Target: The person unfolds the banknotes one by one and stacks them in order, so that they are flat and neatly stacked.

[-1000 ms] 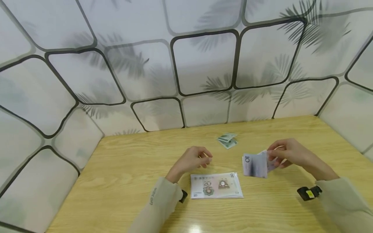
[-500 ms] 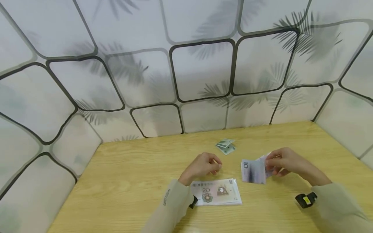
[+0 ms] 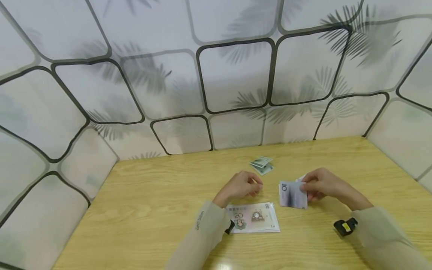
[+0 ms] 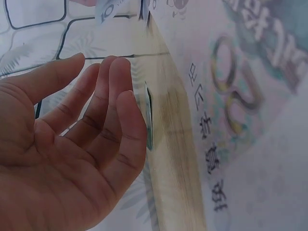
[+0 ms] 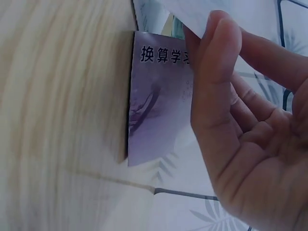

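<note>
My right hand [image 3: 325, 185] pinches the right part of a purple folded note [image 3: 293, 195] marked 10 at the right of the table. In the right wrist view a purple note [image 5: 156, 101] stands partly behind the fingers, and a pale paper edge [image 5: 185, 12] meets the fingertips of my right hand [image 5: 250, 120]. Above the stack of 20 notes [image 3: 254, 217], my left hand [image 3: 240, 187] hovers with loosely curled fingers and holds nothing; the left wrist view shows the bare palm of my left hand [image 4: 91, 139] beside the stack [image 4: 240, 96].
Green folded notes [image 3: 261, 165] lie farther back, between the two hands. The wooden table [image 3: 152, 210] extends left and to the front, and a patterned wall covering [image 3: 168, 86] rises along its back and sides.
My left hand has moved right, toward the purple notes. My right hand has shifted left over them, covering more of the part that stuck out at the right.
</note>
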`<state>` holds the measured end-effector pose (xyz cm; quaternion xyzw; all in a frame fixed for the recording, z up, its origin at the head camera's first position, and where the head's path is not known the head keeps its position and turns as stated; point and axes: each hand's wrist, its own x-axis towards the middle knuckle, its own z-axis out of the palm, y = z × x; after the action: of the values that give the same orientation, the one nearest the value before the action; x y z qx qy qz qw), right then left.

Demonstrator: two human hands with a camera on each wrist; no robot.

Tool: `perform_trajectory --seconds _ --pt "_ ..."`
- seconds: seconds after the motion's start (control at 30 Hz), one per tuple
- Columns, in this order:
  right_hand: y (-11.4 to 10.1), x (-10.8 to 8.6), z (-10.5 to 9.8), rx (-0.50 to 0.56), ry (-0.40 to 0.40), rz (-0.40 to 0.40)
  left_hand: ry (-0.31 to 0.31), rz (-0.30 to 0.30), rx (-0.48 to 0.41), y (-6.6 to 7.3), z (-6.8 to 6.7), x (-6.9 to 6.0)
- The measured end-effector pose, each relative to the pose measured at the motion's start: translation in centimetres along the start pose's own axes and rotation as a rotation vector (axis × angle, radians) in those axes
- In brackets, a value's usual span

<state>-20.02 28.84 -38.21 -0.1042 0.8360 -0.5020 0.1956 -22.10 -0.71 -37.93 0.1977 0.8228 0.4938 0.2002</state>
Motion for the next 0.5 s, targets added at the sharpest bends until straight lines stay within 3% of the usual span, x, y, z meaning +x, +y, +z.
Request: perform_trajectory --seconds 0.23,0.5 --pt "-0.59 0.32 0.11 0.06 -0.029 -0.031 0.01 -0.01 -0.019 -0.01 0.03 0.53" --pt "-0.6 0.34 0.15 0.113 -0.094 -0.118 0.007 0.005 -0.004 0.03 -0.04 0.83"
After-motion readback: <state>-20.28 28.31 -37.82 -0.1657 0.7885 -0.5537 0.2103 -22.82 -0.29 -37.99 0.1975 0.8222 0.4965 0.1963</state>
